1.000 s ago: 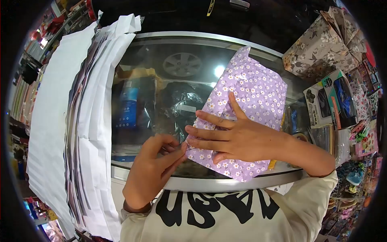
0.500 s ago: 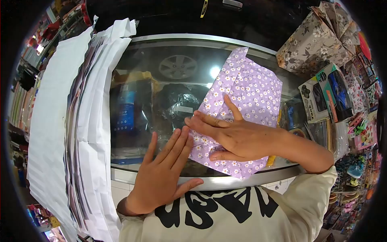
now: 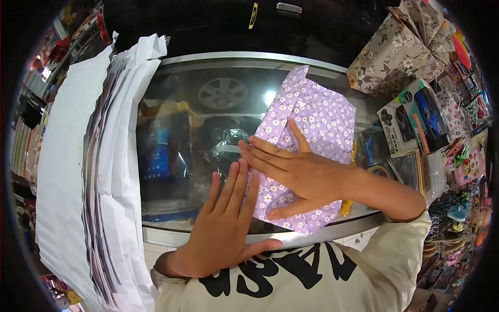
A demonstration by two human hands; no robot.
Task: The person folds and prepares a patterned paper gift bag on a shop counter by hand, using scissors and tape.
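Observation:
A folded sheet of purple wrapping paper (image 3: 325,122) with white daisies lies on the glass counter (image 3: 179,78). Its left side carries a folded-over strip. My right hand (image 3: 306,174) rests flat across the paper with fingers spread, the fingertips at the paper's left edge. Just to the left, my left hand (image 3: 221,229) lies with its fingers stretched out, the fingertips close to those of the right hand and beside the paper's lower left edge. Neither hand grips anything. What lies beneath the paper, if anything, is hidden.
White paper sheets (image 3: 65,171) are stacked along the left. At the right stand a floral gift bag (image 3: 397,54) and a boxed toy car (image 3: 429,117). Under the glass show a blue package (image 3: 158,156) and a wheel-shaped item (image 3: 222,93). Shelves of goods line both sides.
My left hand has shifted slightly right, its fingers now at the paper's edge. The right hand's fingers have straightened and flattened along the paper's left edge. The whole view has shifted a little.

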